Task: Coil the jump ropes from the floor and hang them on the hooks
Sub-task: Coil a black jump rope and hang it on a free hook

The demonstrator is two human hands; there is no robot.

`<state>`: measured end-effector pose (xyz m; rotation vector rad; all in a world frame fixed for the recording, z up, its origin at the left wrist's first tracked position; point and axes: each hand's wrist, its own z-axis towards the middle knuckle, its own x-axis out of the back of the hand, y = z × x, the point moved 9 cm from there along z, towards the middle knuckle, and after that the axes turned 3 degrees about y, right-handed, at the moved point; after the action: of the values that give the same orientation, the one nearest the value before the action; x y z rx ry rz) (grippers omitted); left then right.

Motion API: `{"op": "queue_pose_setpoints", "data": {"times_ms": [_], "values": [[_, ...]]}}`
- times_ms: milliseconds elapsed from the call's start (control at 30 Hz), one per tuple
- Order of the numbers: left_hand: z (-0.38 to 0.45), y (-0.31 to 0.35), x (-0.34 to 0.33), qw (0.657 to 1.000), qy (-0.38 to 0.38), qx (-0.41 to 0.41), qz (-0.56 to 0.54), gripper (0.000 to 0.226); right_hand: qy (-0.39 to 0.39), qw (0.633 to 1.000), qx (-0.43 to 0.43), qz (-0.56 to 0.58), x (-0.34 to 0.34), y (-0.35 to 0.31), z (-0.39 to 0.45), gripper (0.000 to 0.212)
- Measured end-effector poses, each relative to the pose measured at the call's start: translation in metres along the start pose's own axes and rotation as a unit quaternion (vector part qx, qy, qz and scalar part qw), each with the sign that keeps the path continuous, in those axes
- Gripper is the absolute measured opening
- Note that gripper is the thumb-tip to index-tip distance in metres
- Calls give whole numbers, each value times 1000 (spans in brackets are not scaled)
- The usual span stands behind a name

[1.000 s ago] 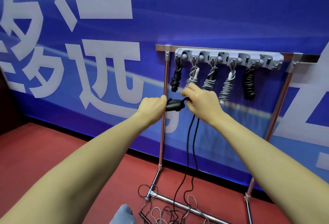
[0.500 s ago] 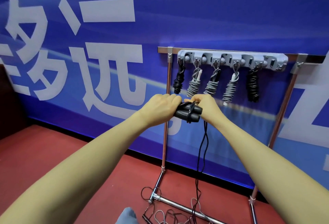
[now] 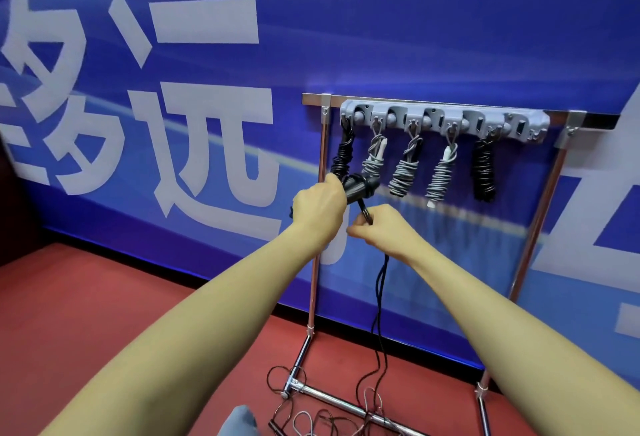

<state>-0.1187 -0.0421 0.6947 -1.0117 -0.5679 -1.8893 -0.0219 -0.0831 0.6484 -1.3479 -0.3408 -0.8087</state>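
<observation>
My left hand [image 3: 320, 205] grips the two black handles [image 3: 360, 186] of a black jump rope, held together in front of the rack. Just below them my right hand [image 3: 384, 229] pinches the rope's doubled black cord [image 3: 380, 300], which hangs down to the red floor. A grey hook rail [image 3: 446, 121] on a chrome rack carries several coiled ropes: a black one [image 3: 343, 156] at the left, three grey ones [image 3: 405, 172] in the middle, another black one [image 3: 483, 172] to the right. The rail's rightmost hook [image 3: 521, 127] is bare.
The chrome rack's posts [image 3: 317, 262] and foot bar [image 3: 332, 397] stand against a blue banner wall. Loose rope cords [image 3: 311, 421] lie tangled on the red floor [image 3: 104, 314] around the foot bar. A grey shoe tip [image 3: 239, 421] shows at the bottom edge.
My right hand has dropped from the handles to the cord just below them. My left hand has lifted the handles slightly up and to the right. The view has shifted a little.
</observation>
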Motion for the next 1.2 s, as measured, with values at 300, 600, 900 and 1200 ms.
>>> {"op": "queue_pose_setpoints", "data": {"times_ms": [300, 600, 900, 1200], "values": [[-9, -18, -31, 990, -77, -30, 116, 19, 66, 915, 180, -355, 4, -33, -8, 16], [-14, -1, -19, 954, -25, -260, 147, 19, 181, 974, 38, -129, 45, -29, 14, 16], [-39, 15, 19, 884, 189, -428, 9, 38, 121, 981, -2, -152, 42, -17, 22, 38], [-22, 7, 64, 926, 262, -260, -79, 3, 102, 994, 22, -15, 29, -20, 30, 26]]}}
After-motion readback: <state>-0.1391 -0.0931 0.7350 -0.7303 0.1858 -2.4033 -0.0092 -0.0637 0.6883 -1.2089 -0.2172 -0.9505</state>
